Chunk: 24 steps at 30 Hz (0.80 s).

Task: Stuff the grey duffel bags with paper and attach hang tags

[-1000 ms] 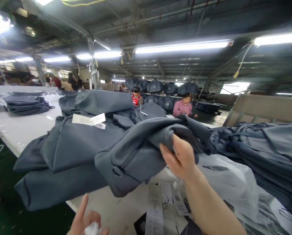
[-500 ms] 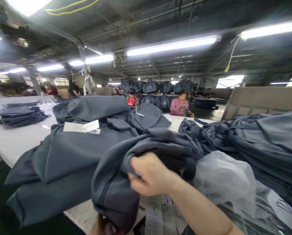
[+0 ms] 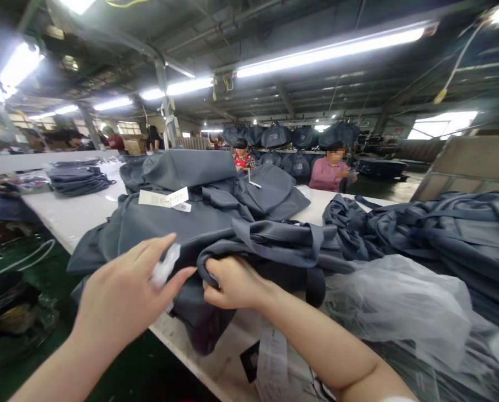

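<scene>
Fabric fills both sides of our head view, and our right hand [image 3: 235,285] grips a rolled edge of the dark grey bag [image 3: 270,244], fingers curled and pressed together with the thumb around it. That bag lies in front of us at the near edge of the white table [image 3: 216,360], one end drooping and its straps slack on top. Our left hand [image 3: 121,293] is just left of it, thumb and forefinger spread; we hold a crumpled white scrap [image 3: 166,267] inside them, and we cannot tell how the other fingers lie. Behind the bag we see a heap of similar bags [image 3: 188,169] with a paper tag [image 3: 163,199] on it. To our right we have clear plastic [image 3: 400,307] and more bags [image 3: 462,240]. Beyond the table, a person in a pink shirt [image 3: 329,174] sits.
</scene>
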### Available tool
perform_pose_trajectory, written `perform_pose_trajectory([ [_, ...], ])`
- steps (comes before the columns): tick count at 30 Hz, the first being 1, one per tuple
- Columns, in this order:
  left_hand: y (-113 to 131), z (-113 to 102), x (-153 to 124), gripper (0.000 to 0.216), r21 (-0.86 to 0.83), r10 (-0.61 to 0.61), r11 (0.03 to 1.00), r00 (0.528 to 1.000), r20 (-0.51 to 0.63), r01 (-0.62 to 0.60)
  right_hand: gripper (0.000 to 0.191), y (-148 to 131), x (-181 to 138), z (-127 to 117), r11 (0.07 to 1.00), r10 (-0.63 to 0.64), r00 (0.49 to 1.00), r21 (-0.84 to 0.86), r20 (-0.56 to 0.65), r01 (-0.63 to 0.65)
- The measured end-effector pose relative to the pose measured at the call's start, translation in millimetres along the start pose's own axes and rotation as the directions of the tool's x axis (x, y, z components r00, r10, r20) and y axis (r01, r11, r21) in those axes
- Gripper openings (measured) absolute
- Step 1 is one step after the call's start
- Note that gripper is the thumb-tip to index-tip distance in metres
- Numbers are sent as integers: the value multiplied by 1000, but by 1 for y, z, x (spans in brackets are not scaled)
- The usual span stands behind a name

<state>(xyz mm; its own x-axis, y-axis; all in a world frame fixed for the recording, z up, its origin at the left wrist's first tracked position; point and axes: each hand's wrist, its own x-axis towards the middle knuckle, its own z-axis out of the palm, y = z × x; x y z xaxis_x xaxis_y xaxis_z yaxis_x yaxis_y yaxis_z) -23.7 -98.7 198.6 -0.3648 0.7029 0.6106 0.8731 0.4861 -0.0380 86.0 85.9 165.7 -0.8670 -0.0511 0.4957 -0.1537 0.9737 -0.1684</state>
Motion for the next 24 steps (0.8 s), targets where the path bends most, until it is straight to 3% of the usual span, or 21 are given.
perform_pose_trajectory([
  [2, 14, 0, 52, 60, 55, 111, 992, 992, 61, -115, 21, -4, -5, 4, 1000, -1, 1000, 5, -7, 1],
  [4, 31, 10, 89, 49, 42, 261, 960, 937, 231, -278, 39, -9, -16, 4, 999, -31, 999, 21, -13, 31],
  [6, 46, 24, 108, 47, 18, 363, 920, 871, 332, -391, 48, -14, -35, 1, 997, -57, 997, 40, -47, 59],
  [8, 54, 39, 114, 47, -22, 376, 919, 855, 357, -394, 38, -18, -59, -4, 999, -9, 989, 41, -144, 15],
  [10, 56, 51, 113, 47, -148, 330, 944, 863, 383, -295, 19, -19, -85, -11, 996, 93, 942, 38, -322, -85],
  [11, 55, 56, 112, 48, -245, 299, 946, 864, 405, -213, 11, -17, -98, -15, 989, 149, 890, 43, -431, -145],
  [12, 54, 59, 109, 49, -354, 267, 928, 865, 426, -112, 10, -14, -109, -20, 977, 200, 822, 51, -534, -205],
  [14, 50, 62, 103, 50, -569, 183, 810, 860, 477, 144, 29, -4, -126, -29, 948, 281, 703, 74, -653, -310],
  [15, 49, 61, 99, 50, -655, 134, 700, 848, 513, 285, 37, 3, -132, -34, 934, 315, 684, 87, -658, -346],
  [17, 48, 56, 87, 50, -737, 71, 425, 792, 606, 526, 40, 18, -137, -44, 920, 361, 705, 109, -610, -377],
  [19, 47, 49, 73, 51, -737, 74, 233, 745, 663, 634, 35, 34, -137, -57, 911, 397, 716, 148, -574, -386],
  [21, 44, 44, 59, 51, -741, 67, 195, 745, 664, 643, 36, 49, -132, -71, 869, 485, 695, 203, -531, -452],
  [24, 36, 51, 48, 52, -745, 12, 277, 773, 634, 607, 34, 71, -120, -94, 768, 629, 697, 136, -345, -626],
])
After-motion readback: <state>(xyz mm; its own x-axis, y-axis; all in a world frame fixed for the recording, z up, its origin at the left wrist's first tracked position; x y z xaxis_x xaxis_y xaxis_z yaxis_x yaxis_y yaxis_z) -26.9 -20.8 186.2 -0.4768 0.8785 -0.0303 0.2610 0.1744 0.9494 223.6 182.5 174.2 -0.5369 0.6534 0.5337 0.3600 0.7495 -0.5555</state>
